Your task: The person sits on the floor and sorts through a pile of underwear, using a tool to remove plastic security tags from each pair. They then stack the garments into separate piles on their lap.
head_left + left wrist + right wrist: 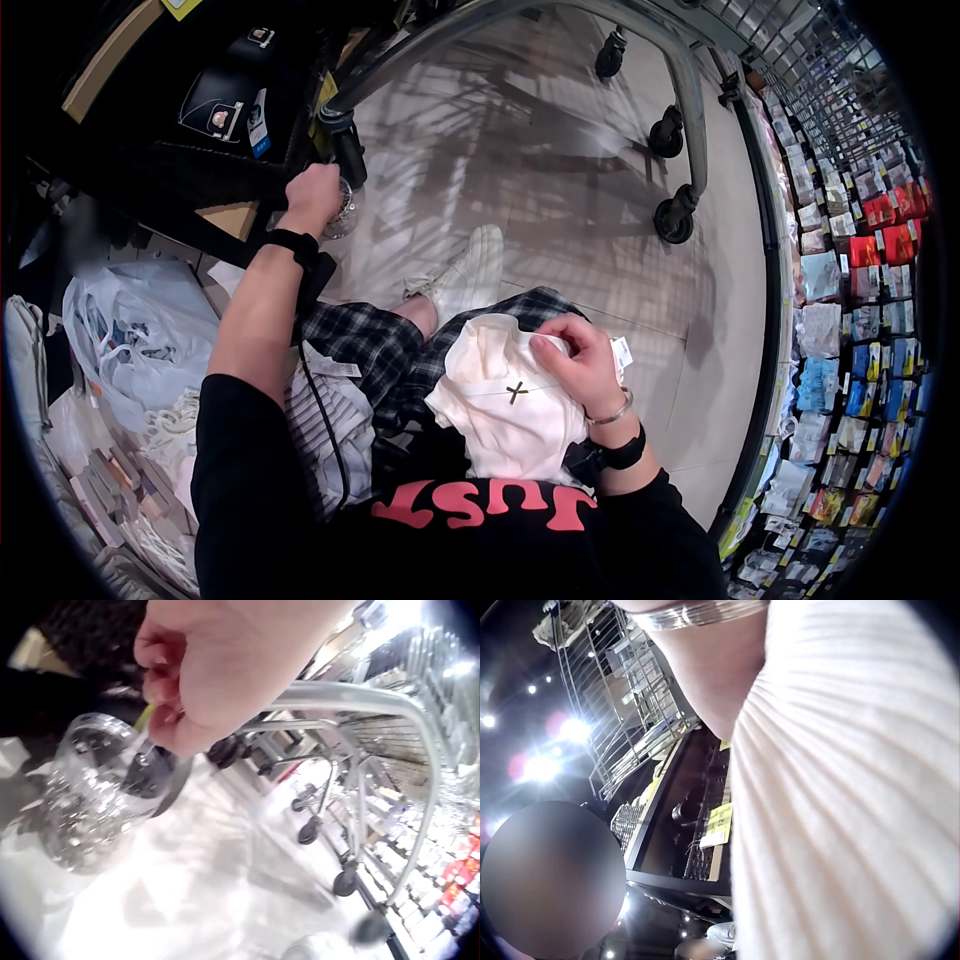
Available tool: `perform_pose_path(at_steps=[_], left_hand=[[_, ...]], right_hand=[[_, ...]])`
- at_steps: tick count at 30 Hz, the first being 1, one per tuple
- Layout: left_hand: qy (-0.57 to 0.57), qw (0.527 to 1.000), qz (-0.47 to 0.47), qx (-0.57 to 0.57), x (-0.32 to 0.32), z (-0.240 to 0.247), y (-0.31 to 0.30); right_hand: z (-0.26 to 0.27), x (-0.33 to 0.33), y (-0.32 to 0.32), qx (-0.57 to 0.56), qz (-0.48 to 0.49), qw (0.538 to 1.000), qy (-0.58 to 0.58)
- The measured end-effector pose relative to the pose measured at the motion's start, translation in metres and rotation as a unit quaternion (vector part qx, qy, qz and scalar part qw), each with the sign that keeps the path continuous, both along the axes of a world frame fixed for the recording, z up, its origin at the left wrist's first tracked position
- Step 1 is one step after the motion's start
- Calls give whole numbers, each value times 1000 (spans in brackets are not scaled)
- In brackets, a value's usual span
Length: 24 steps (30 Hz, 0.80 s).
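Observation:
My right hand grips the upper edge of a cream-white garment with a small dark bow, lying over my lap. A white tag shows beside that hand. White ribbed fabric fills the right side of the right wrist view, next to my bare wrist and bracelet; the fingers are hidden there. At the upper left, my left hand is by a clear container on the floor. In the left wrist view, curled fingers of the left hand pinch a small clear piece above the container of shiny bits.
A metal frame on casters stands ahead on the tiled floor. Packaged goods hang along the right. White plastic bags and folded fabrics lie at the left. Black shelving is at the upper left, and striped cloth lies beside my legs.

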<state>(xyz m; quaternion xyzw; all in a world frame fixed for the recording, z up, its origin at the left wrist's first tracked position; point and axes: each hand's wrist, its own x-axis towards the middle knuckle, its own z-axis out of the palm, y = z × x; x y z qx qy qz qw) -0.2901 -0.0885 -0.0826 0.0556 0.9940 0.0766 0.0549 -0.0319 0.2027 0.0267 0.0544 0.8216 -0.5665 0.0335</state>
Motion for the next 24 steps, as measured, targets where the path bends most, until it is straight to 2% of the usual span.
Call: perform_pose_path(at_steps=[2,4,5,6,7,8,10,14,17,20,24], left_hand=[[-11,999,-7,39,11,44,14],[-42,988,-67,129,28,82,32],[-136,943,-134,272,39,93,41],[-227,864,-197,405,54,103,51],[-322,797,-207,467,75,125,64],[-336,790,-235,457,94,144,75],[-373,752,-259,478,118,145,89],[-375,742,-268,487,139,140,107],[-392,727,-276,492,147,141,114],[-384,724,-285,497,152,135,116],[-358,756,-279,472,157,139,113]], right_hand=[[0,0,-2,-27,-12,1000,6],[-2,-1,-4,-36,-13,997,65],[-2,0,-3,-38,-16,995,94],[-1,1,0,-39,4,994,100],[-1,3,3,-42,19,993,106],[-1,4,4,-46,33,992,112],[1,5,2,-48,51,989,127],[4,6,2,-12,70,988,136],[3,7,2,-15,61,988,139],[-3,7,1,-57,46,993,93],[0,7,0,-5,81,985,149]])
